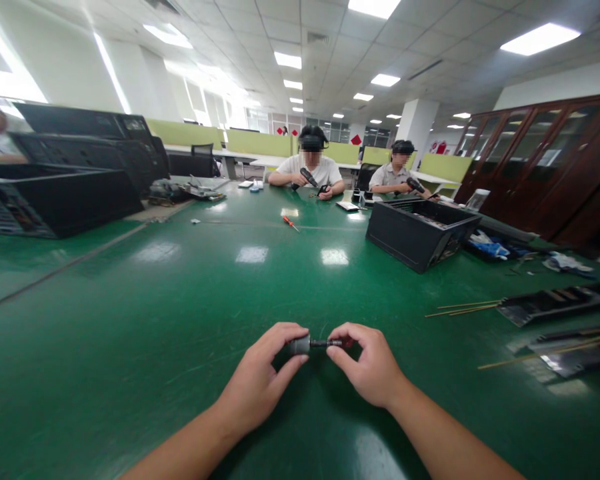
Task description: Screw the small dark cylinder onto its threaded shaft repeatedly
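Note:
Just above the green table, my left hand (255,377) grips a short grey metal cylinder (301,344), with fingers on top and thumb below. A thin dark shaft (319,343) runs from the cylinder's right end toward my right hand (373,367). The thumb and fingers of that hand pinch the shaft's far end. Something dark red (349,341) shows inside the right grip, too covered to name. The piece lies level between both hands, and I cannot tell whether cylinder and shaft are one part.
A green table (205,287) spreads ahead. A red-handled screwdriver (290,223) lies farther out. A black computer case (405,237) stands right, another case (95,200) left. Thin yellowish rods (545,352) and dark trays lie at right. Two people (307,163) across the table hold power drills.

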The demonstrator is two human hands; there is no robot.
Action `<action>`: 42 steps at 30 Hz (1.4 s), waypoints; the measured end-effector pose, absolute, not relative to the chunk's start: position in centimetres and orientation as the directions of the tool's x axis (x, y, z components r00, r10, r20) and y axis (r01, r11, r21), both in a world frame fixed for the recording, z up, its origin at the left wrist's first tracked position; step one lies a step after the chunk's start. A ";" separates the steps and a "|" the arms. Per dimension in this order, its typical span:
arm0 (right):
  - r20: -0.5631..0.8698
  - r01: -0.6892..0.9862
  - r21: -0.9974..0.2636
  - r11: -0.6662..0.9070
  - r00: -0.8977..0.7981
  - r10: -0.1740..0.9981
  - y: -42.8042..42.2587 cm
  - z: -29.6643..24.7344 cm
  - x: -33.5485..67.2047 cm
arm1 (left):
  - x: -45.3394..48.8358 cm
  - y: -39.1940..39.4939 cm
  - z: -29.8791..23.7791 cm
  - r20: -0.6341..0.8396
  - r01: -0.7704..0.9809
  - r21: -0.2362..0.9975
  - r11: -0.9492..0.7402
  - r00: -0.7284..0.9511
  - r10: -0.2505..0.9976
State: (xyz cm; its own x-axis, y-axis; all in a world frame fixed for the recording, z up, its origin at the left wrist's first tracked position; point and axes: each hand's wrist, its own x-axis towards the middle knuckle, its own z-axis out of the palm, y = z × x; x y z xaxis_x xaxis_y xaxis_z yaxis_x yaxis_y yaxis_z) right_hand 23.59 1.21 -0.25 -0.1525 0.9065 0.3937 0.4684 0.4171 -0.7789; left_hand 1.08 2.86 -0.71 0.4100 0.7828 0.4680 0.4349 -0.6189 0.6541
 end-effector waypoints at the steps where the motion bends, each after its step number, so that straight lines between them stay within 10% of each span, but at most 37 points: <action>1: 0.394 0.467 -0.780 0.416 -0.150 0.907 1.2 -0.2 23.6 | 1.1 2.8 -0.7 0.466 0.434 0.656 -0.618 0.411 0.783; 42: 0.360 0.320 -0.871 0.373 -0.103 0.927 2.2 -0.9 24.9 | 1.0 3.1 -0.7 0.450 0.437 0.685 -0.583 0.376 0.810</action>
State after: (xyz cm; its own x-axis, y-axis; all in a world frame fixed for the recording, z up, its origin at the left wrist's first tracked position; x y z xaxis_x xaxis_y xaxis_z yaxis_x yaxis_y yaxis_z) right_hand 24.92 2.18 -0.95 -0.1026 0.9274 0.3597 0.3203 0.3731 -0.8707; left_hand 1.03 3.12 -0.67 0.3762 0.8099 0.4502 0.4368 -0.5835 0.6847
